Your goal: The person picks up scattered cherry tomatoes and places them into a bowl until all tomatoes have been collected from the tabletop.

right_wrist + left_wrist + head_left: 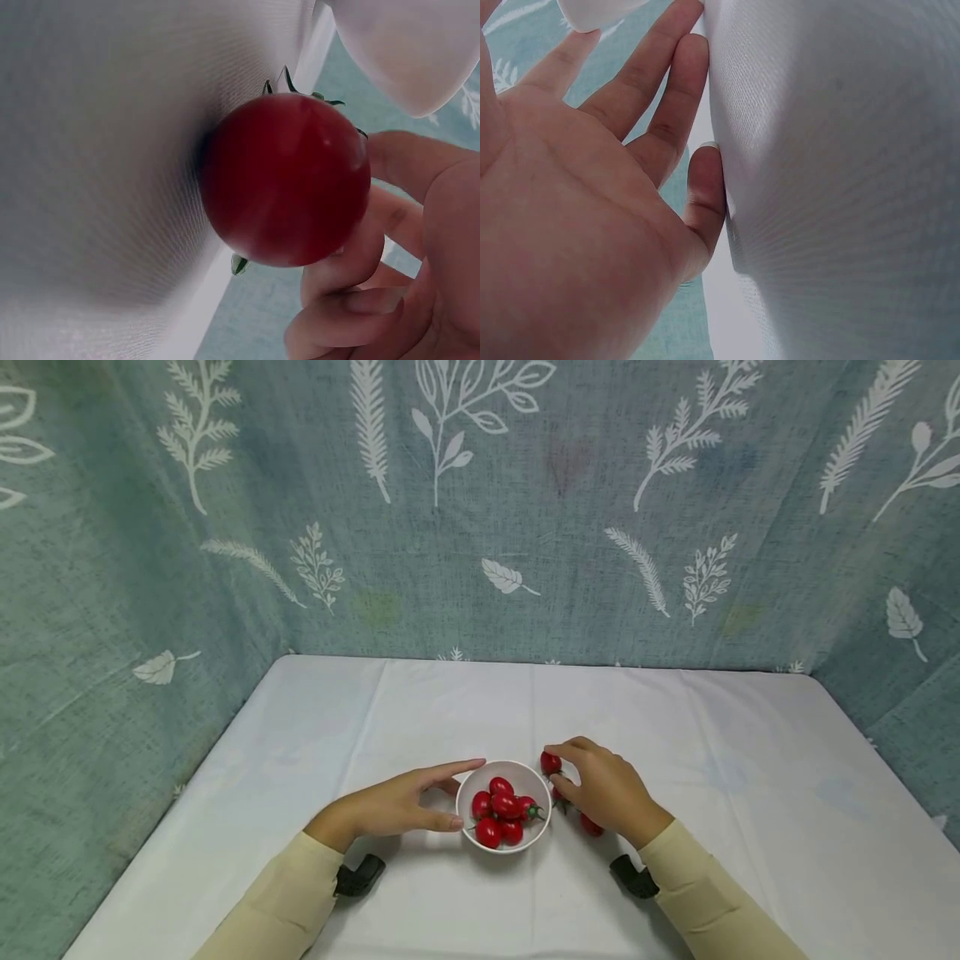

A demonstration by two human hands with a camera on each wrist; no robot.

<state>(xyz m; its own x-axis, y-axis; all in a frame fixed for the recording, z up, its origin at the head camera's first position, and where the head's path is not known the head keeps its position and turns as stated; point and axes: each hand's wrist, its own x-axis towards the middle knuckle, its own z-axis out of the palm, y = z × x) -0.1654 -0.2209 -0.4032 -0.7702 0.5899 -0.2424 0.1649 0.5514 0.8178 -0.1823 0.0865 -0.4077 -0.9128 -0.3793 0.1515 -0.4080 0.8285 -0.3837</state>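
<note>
Left fingers (pixel 453 768) extended, right fingers (pixel 337 326) curled

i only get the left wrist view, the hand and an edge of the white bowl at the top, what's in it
Observer: The head view shows several red tomatoes in the bowl.
Operator: ok any left outside it
Observer: Yes, three loose tomatoes show on the table, to the right of the bowl.
Operator: anything near those
Observer: The right hand is at them, its fingertips by the farthest one; I can't tell whether it grips it.
</note>
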